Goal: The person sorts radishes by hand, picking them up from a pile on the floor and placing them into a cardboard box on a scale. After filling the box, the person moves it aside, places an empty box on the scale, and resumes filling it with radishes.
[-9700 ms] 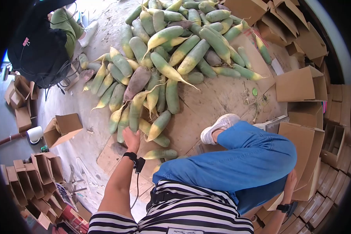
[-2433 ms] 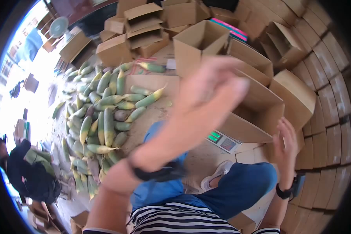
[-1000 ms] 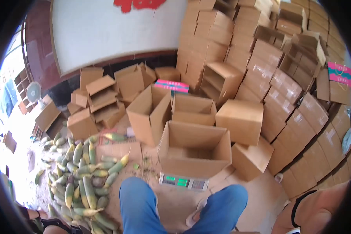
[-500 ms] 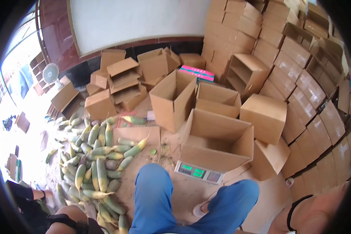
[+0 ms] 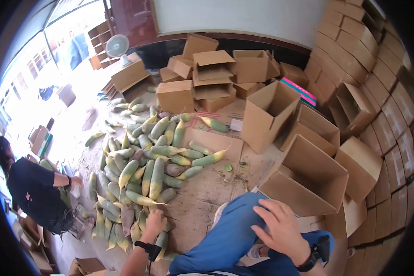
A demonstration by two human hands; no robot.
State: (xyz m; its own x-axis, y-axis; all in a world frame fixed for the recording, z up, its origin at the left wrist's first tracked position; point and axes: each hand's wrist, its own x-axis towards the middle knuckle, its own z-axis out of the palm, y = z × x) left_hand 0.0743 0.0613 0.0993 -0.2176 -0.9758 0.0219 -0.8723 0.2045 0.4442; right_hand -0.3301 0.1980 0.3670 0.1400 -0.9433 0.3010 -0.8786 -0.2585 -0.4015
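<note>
Many green radishes (image 5: 156, 177), with pale yellow tapering ends, lie in a loose pile on the floor. At the pile's near edge is my left hand (image 5: 155, 224), its fingers curled downward beside a radish; whatever they hold is hidden. My right hand (image 5: 278, 225) is over my blue-trousered knee (image 5: 230, 225), fingers spread and nothing in them. In front of it stands an open cardboard box (image 5: 308, 177), tilted in view, with its inside visible. Each wrist wears a black band.
Open boxes (image 5: 271, 112) stand beyond, and stacked cartons (image 5: 391, 156) line the right side. A fan (image 5: 118, 46) stands at the back left. Another person (image 5: 37, 193) in dark clothing bends at the left of the pile. Plant scraps (image 5: 237, 175) litter the floor.
My view has turned left, so the boxes and pile appear further right. Both my hands have come into view from the lower edges, the left one reaching the radishes. The other person shows more fully.
</note>
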